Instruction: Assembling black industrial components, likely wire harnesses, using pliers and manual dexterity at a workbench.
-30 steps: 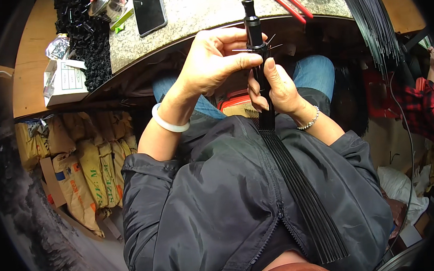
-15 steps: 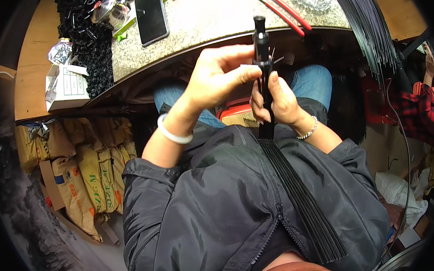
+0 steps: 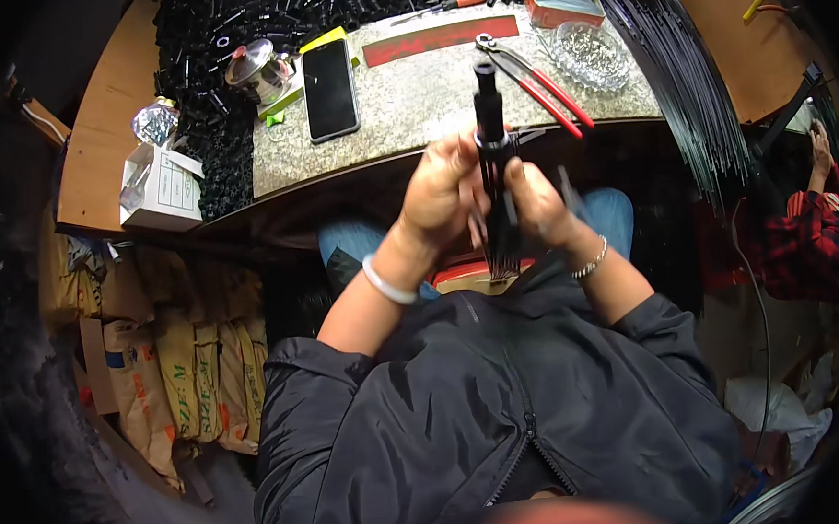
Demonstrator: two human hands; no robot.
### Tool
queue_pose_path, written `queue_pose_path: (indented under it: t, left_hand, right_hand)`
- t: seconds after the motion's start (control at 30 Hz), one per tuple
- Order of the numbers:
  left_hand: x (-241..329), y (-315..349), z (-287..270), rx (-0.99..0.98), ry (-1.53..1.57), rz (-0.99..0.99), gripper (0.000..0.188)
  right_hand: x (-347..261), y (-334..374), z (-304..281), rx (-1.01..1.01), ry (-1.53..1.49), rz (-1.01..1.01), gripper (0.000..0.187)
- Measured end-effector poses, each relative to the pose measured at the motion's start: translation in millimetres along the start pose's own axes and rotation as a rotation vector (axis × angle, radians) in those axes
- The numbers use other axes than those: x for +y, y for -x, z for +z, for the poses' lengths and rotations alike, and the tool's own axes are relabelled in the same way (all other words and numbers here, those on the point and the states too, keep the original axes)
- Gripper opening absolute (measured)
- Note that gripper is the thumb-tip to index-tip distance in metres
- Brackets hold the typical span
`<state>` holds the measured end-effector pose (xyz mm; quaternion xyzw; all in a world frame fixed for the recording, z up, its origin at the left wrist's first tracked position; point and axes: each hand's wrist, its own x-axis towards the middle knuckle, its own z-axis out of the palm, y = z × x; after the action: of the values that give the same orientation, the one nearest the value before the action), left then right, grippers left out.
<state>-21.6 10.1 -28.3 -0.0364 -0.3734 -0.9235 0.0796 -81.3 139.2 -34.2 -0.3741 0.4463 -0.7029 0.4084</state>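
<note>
In the middle, both hands grip a black umbrella frame [image 3: 489, 104], which has a stepped round black fitting at its top and a bundle of thin dark ribs below. My left hand [image 3: 437, 192], with a white bangle at the wrist, is wrapped round it from the left, just under the fitting's collar. From the right, my right hand [image 3: 539, 202] closes on the ribs, its thumb pressed against them. Motion smears the fingertips and a few loose ribs beside that hand. The ribs' lower ends point down toward my lap, partly hidden by the fingers.
On the stone-topped table lie red-handled pliers [image 3: 548, 91], a phone [image 3: 330, 90], a red strip [image 3: 440, 40] and a glass dish [image 3: 591, 55]. Small black parts [image 3: 215, 130] are heaped left, near a white box [image 3: 160, 187]. Long black rods [image 3: 687, 82] hang off the right edge. Another person's plaid sleeve [image 3: 807, 243] shows at right.
The ribs swung off my jacket and now hang more steeply between my hands. The left hand slid in around the shaft, and the view tipped up to show more of the table.
</note>
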Motion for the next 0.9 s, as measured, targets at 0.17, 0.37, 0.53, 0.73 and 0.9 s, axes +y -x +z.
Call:
queue_pose_path:
  t: [0.17, 0.37, 0.53, 0.73, 0.9]
  left_hand:
    - [5, -24, -58, -0.249, 0.211, -0.15, 0.053]
    - [19, -14, -38, -0.101, 0.138, -0.195, 0.048]
    - [25, 15, 28, 0.116, -0.383, 0.205, 0.08]
    - [15, 11, 47, 0.282, -0.827, 0.38, 0.044]
    - [5, -6, 33, 0.341, -0.663, 0.535, 0.024]
  right_hand:
    - [3, -22, -6, -0.068, -0.027, -0.008, 0.06]
    - [9, -20, 11, 0.088, 0.145, -0.089, 0.06]
    - [10, -19, 20, 0.47, 0.207, -0.184, 0.056]
    - [30, -18, 16, 0.57, 0.496, -0.4, 0.049]
    - [21, -21, 26, 0.598, 0.416, -0.402, 0.042]
